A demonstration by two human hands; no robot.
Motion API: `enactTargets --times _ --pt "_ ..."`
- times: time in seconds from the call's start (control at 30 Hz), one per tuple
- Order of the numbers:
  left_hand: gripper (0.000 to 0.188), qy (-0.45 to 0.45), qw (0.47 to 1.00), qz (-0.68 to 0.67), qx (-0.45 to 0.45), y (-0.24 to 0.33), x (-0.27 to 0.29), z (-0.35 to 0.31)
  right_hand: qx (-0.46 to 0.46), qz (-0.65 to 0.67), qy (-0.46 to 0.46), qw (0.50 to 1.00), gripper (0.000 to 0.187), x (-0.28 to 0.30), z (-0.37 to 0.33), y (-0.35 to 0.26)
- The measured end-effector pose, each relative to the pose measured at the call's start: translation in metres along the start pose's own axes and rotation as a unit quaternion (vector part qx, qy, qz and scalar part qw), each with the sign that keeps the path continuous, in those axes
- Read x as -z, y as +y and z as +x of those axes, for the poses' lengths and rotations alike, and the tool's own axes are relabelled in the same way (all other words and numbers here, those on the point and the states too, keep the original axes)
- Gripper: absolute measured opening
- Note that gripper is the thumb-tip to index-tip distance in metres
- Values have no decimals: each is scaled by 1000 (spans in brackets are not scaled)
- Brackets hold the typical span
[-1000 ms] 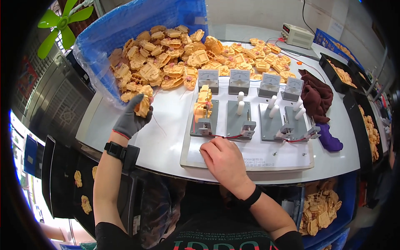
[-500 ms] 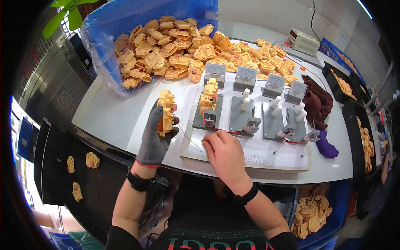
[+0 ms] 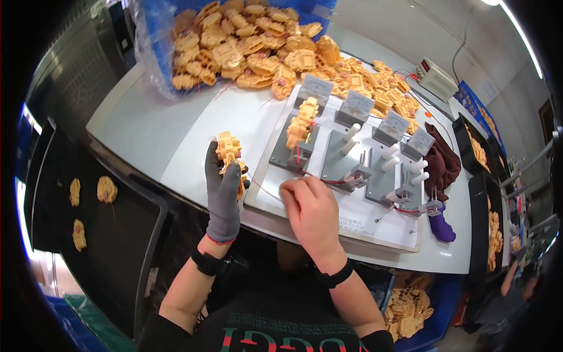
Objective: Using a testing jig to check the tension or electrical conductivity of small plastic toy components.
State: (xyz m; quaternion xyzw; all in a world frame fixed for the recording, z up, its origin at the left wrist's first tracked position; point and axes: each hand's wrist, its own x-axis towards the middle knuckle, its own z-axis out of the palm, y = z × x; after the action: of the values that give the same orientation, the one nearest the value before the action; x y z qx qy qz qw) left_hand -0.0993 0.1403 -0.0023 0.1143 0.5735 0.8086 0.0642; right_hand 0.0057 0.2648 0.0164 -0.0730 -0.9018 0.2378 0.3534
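My left hand (image 3: 223, 199), in a grey and black glove, is closed around a tan plastic housing (image 3: 228, 145) held upright above the front of the white table. A thin wire (image 3: 265, 189) trails from this housing toward my right hand (image 3: 314, 214). That hand is bare, its thumb and forefinger pinched together at the wire's end, over the near edge of the white test board (image 3: 267, 206). Just beyond it, another tan housing (image 3: 302, 123) with red wires sits on the leftmost grey test stand (image 3: 281, 154). The fingertips partly hide the pinched wire end.
Several analog meters (image 3: 315, 89) and white-pegged stands (image 3: 343, 146) line the board. Behind, tan housings (image 3: 229, 56) spill from a blue bin (image 3: 324, 13). A black tray (image 3: 126, 258) is at left, a brown cloth (image 3: 443, 155) and power supply (image 3: 437, 79) at right.
The view has shifted and turned. My left hand has rotated the housing, so the back of the glove shows more. My right hand stays pinched by the board's near edge.
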Motion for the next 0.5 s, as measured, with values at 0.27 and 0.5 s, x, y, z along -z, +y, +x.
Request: enactTargets --times 0.27,0.5 --pt "73 -12 996 53 -76 -27 14 -8 -63 24 -52 996 11 3 -1 0" --pt "75 -28 996 39 -69 -27 15 -9 -68 -4 -61 996 10 1 5 -3"
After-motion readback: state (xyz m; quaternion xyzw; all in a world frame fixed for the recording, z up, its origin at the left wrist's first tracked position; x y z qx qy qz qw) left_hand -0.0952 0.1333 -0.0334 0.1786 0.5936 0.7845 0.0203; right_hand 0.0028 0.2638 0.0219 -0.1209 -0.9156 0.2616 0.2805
